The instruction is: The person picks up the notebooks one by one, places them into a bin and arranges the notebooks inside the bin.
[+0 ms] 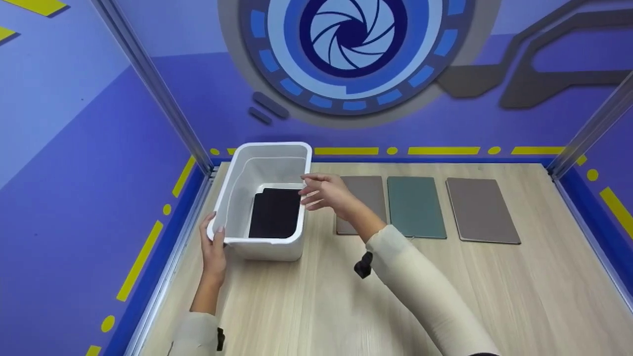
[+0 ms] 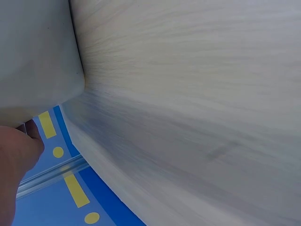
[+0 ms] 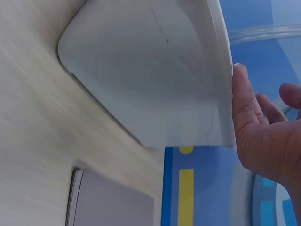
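A white plastic bin [image 1: 277,251] stands at the left of the table, with a flat black item [image 1: 275,213] lying on its bottom. My left hand [image 1: 212,252] grips the rim at the bin's front left corner; in the left wrist view only part of that hand [image 2: 19,155] shows beside the bin's wall [image 2: 37,56]. At the right rim is my right hand [image 1: 329,194], its fingers loosely extended and holding nothing. From the right wrist view, its fingertips [image 3: 241,77] lie against or very near the rim.
Right of the bin lie three flat notebooks in a row: a grey-brown one [image 1: 361,198], partly behind my right forearm, a green one [image 1: 417,205] and another grey-brown one [image 1: 482,210]. Blue panels [image 1: 188,104] with metal corner posts [image 1: 158,89] border the wooden table [image 1: 316,306].
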The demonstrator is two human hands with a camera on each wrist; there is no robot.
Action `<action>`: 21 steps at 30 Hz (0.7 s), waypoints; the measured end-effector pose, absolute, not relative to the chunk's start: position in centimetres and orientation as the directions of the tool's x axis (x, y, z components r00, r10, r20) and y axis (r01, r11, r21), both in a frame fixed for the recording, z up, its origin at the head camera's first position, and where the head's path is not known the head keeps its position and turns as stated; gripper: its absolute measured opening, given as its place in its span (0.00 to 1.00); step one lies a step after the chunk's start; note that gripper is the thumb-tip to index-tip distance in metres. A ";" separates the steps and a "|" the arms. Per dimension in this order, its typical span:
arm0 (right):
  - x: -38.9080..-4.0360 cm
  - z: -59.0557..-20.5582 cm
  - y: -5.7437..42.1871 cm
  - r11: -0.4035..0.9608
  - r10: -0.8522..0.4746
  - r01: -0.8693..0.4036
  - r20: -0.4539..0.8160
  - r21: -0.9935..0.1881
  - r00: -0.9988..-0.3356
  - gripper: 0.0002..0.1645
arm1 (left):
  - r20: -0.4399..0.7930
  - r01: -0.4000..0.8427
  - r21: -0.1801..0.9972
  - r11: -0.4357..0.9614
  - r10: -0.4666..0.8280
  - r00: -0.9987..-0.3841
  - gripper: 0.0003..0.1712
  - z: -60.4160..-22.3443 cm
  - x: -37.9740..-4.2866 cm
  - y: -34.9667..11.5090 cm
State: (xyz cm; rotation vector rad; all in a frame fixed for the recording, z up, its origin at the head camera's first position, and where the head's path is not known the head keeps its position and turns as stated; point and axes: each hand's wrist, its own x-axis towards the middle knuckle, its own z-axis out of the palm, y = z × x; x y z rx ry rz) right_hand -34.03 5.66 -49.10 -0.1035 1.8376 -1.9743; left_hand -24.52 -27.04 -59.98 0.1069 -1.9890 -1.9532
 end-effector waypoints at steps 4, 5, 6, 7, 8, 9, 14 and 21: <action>-34.2 -49.6 7.5 -0.024 -0.340 0.254 -0.231 -0.967 -0.912 0.27 | 0.193 0.187 0.981 0.048 -0.294 -0.936 0.29 -60.0 -24.5 -26.9; -34.2 -49.7 7.9 -0.019 -0.332 0.250 -0.230 -0.968 -0.915 0.28 | 0.194 0.188 0.981 0.048 -0.291 -0.937 0.29 -60.0 -24.6 -26.9; -34.1 -49.8 8.4 -0.009 -0.325 0.247 -0.231 -0.969 -0.917 0.28 | 0.195 0.190 0.981 0.048 -0.288 -0.937 0.29 -59.9 -24.6 -26.8; -34.1 -50.0 8.8 0.010 -0.318 0.244 -0.235 -0.970 -0.919 0.28 | 0.194 0.188 0.981 0.050 -0.286 -0.938 0.29 -59.9 -24.6 -26.8; -34.0 -50.1 9.2 0.027 -0.313 0.242 -0.238 -0.970 -0.920 0.27 | 0.193 0.186 0.981 0.051 -0.285 -0.939 0.29 -59.9 -24.6 -26.8; -34.0 -50.2 9.6 0.045 -0.308 0.239 -0.241 -0.970 -0.920 0.27 | 0.190 0.183 0.982 0.053 -0.284 -0.940 0.29 -59.9 -24.6 -26.7; -33.6 -51.1 11.3 0.083 -0.288 0.229 -0.243 -0.970 -0.926 0.24 | 0.170 0.165 0.985 0.041 -0.303 -0.938 0.28 -59.7 -24.5 -26.7; -33.3 -51.8 13.0 0.022 -0.249 0.230 -0.228 -0.973 -0.941 0.23 | 0.168 0.154 0.986 0.069 -0.304 -0.938 0.28 -59.7 -24.3 -26.7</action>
